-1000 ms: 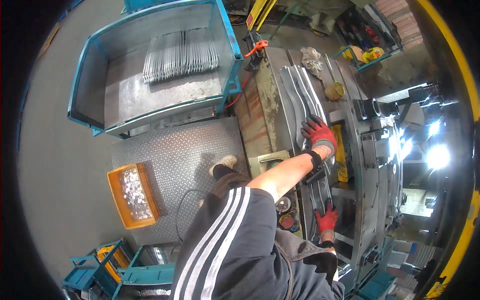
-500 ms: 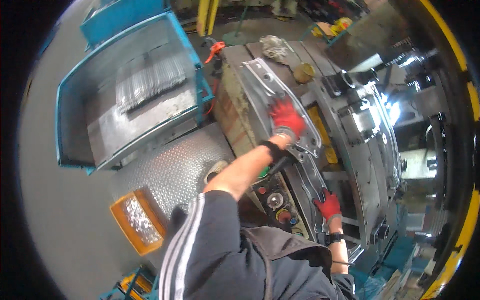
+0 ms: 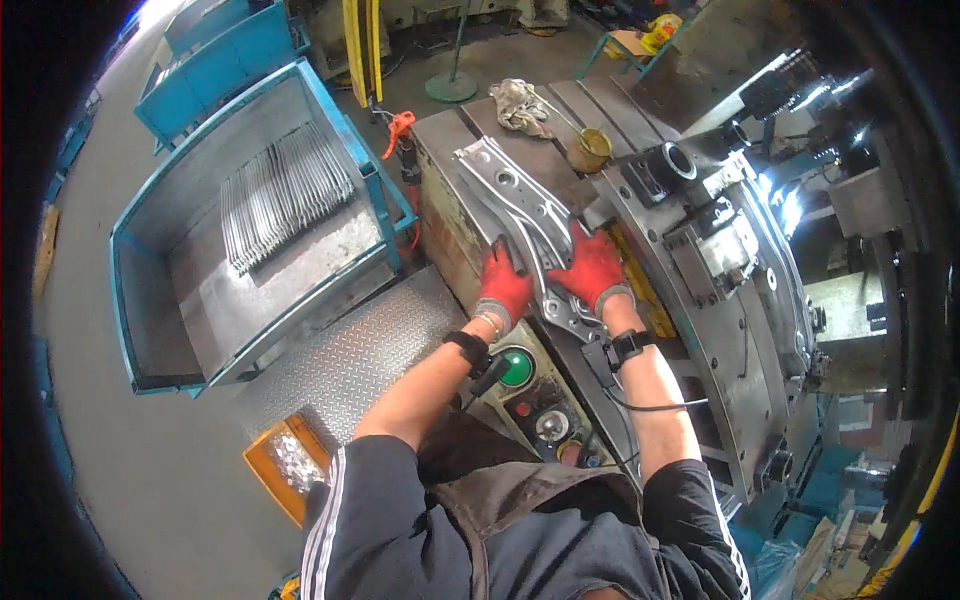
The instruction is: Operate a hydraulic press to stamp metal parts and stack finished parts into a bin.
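Long stamped sheet-metal parts (image 3: 503, 178), grey with round holes and raised ribs, lie lengthwise on the near left side of the machine bed; their edges overlap, so I cannot tell how many there are. My left hand (image 3: 506, 283), in a red glove, has its fingers curled on the left edge of the metal. Opposite it, my right hand (image 3: 597, 268), also red-gloved, holds the right edge, thumb toward the middle. Both hands are closed on the metal; the fingertips are partly hidden. Another formed part (image 3: 772, 280) sits on the die at the right.
A blue-rimmed metal bin (image 3: 215, 330) with a row of stacked metal parts (image 3: 285, 195) stands at the left. A control box with a green button (image 3: 515, 368) is close to my waist. A rag (image 3: 520, 108) and a small pot (image 3: 590, 150) rest on the bed. An orange box (image 3: 288, 465) holds small pieces.
My right hand has moved forward from the near end of the metal to its right edge. My left hand has come back from its top to the left edge. The view has shifted.
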`<state>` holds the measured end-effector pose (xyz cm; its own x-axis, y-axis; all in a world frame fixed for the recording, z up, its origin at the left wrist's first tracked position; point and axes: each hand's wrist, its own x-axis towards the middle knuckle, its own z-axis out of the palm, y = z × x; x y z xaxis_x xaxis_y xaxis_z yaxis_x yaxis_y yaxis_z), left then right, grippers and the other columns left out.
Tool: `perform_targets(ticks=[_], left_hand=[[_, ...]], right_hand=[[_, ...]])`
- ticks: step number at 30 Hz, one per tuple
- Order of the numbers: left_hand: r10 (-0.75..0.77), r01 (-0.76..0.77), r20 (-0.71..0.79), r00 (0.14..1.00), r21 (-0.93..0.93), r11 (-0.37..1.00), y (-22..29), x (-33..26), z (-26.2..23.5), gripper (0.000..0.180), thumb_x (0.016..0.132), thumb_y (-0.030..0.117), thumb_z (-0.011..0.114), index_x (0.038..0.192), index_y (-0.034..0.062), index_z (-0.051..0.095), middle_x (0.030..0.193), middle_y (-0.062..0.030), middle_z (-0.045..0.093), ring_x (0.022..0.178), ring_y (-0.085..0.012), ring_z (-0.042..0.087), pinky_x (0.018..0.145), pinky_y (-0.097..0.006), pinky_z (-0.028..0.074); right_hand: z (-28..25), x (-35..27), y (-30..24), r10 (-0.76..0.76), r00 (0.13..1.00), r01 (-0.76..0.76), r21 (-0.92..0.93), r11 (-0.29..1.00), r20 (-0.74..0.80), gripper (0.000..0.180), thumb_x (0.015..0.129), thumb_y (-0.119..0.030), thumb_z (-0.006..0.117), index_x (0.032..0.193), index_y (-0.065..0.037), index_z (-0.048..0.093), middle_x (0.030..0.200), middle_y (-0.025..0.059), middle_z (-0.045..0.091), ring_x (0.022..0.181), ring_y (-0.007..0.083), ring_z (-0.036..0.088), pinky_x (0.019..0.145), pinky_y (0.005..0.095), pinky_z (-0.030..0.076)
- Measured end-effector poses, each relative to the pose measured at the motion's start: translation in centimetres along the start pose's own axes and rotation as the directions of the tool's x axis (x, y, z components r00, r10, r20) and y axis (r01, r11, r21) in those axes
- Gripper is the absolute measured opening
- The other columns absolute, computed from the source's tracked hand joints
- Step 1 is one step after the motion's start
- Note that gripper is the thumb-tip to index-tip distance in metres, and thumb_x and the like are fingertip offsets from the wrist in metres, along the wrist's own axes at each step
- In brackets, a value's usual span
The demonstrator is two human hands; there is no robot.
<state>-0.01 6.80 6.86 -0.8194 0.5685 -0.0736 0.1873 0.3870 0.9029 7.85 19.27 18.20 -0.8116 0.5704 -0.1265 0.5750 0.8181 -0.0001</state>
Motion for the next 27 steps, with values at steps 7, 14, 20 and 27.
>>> perform_targets(ticks=[7, 14, 20, 27], left_hand=[[-0.121, 0.130, 0.096, 0.988, -0.104, 0.986, 1.5, 1.0, 0.8, 0.090, 0.077, 0.013, 0.069, 0.149, -0.0026, 0.017, 0.150, -0.0266, 0.027, 0.138, -0.0403, 0.031, 0.115, -0.039, 0.028], [0.008, -0.021, -0.099, 0.995, -0.125, 0.992, -1.2, 0.8, 3.3, 0.076, 0.079, 0.020, 0.065, 0.143, -0.0044, 0.030, 0.140, -0.0303, 0.039, 0.129, -0.0455, 0.039, 0.110, -0.046, 0.033], [-0.052, 0.051, -0.008, 0.999, -0.094, 0.994, -0.5, 0.8, 3.6, 0.077, 0.081, 0.020, 0.065, 0.145, -0.0038, 0.028, 0.143, -0.0291, 0.037, 0.131, -0.0457, 0.037, 0.112, -0.046, 0.030], [-0.034, 0.030, -0.033, 0.999, -0.111, 0.993, -1.2, 1.0, 4.5, 0.076, 0.082, 0.020, 0.065, 0.145, -0.0027, 0.029, 0.144, -0.0277, 0.036, 0.131, -0.0454, 0.037, 0.111, -0.046, 0.031]], right_hand=[[1.0, 1.0, 2.0, 0.040, 0.999, -0.035, 0.322, 0.946, -0.009, 0.088, 0.068, -0.036, 0.082, 0.140, -0.006, 0.042, 0.130, 0.0260, 0.053, 0.123, 0.0363, 0.051, 0.101, 0.0435, 0.042], [-3.1, -2.4, 1.6, -0.143, 0.967, -0.172, 0.952, 0.255, 0.213, 0.060, 0.075, -0.010, 0.075, 0.131, 0.002, 0.054, 0.120, 0.0107, 0.063, 0.106, 0.0172, 0.059, 0.093, 0.0307, 0.046], [-4.5, -6.3, -0.8, -0.136, 0.963, -0.235, 0.972, 0.013, 0.234, 0.062, 0.077, -0.011, 0.074, 0.133, 0.003, 0.052, 0.117, 0.0080, 0.063, 0.105, 0.0143, 0.058, 0.092, 0.0288, 0.047], [-1.7, -5.4, 0.0, -0.152, 0.984, -0.071, 0.987, 0.143, 0.092, 0.058, 0.079, -0.011, 0.074, 0.132, 0.001, 0.054, 0.119, 0.0094, 0.064, 0.107, 0.0143, 0.059, 0.096, 0.0304, 0.046]])
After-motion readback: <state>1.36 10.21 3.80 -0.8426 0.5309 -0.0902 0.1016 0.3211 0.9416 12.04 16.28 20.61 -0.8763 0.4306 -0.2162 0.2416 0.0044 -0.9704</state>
